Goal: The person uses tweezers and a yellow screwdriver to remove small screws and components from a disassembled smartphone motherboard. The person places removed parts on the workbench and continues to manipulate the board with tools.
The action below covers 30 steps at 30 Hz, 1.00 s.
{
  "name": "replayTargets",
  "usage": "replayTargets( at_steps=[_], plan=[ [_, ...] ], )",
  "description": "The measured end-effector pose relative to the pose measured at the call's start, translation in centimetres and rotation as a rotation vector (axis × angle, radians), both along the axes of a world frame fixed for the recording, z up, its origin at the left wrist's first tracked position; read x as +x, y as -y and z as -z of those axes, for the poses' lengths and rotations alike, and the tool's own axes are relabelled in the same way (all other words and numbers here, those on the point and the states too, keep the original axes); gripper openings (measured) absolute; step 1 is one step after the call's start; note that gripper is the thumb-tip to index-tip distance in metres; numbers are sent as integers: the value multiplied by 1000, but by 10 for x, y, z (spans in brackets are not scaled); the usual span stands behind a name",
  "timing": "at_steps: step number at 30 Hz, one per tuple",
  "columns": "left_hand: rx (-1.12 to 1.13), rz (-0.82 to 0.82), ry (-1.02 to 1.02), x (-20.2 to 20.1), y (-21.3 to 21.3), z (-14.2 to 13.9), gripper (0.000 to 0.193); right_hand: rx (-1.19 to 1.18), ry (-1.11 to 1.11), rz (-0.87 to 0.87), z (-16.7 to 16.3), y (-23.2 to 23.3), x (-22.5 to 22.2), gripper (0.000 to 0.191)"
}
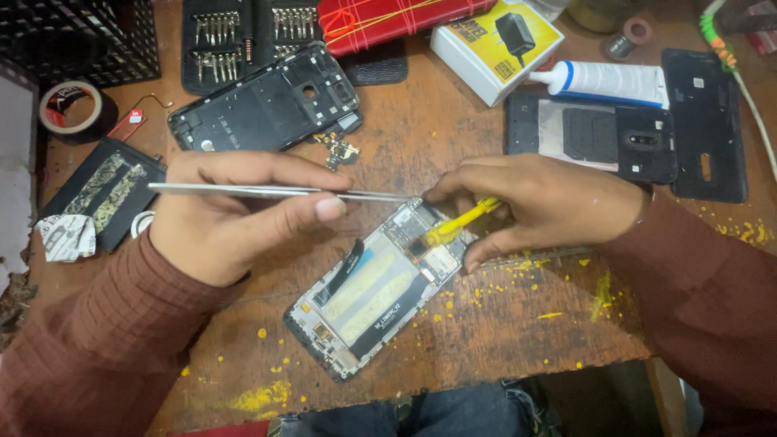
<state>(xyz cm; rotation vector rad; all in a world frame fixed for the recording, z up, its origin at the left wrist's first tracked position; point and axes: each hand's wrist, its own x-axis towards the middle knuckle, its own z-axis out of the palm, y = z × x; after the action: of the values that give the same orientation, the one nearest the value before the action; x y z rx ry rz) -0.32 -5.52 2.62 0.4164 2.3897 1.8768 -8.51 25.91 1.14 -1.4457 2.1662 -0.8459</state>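
Both arms wear long sleeves of reddish-brown fabric with a fine grid weave. Cuffs end at the wrists. Blue denim trousers cover the lap.

table | wooden; opened phone; tape roll; white tube

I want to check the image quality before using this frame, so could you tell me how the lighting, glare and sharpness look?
Head view: warm, fairly even light; soft shadows under the left hand and right hand; the tweezers shine brightly along their length; the opened phone is reasonably sharp; the yellow tool looks slightly blurred; table edges bend a little toward the corners.
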Motion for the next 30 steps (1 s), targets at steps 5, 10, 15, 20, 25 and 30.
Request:
replayTargets(
  at_steps=[5,10,15,20,25,30],
  plan=[
    [75,48,196,2,-7,1,24,167,223,123,-4,-3,-6,37],
    [29,214,7,0,-20,8,21,139,441,276,-4,-4,-2,30],
    [10,279,-105,-1,-34,19,22,131,431,202,-8,-6,-2,29],
    [1,314,-176,-3,-48,28,22,156,388,192,-12,-10,-1,28],
    [-62,248,-139,-1,-60,33,23,116,316,106,-14,-13,-1,28],
    [-74,235,-125,0,-62,33,23,132,301,107,-14,-11,-2,29]
  ],
)
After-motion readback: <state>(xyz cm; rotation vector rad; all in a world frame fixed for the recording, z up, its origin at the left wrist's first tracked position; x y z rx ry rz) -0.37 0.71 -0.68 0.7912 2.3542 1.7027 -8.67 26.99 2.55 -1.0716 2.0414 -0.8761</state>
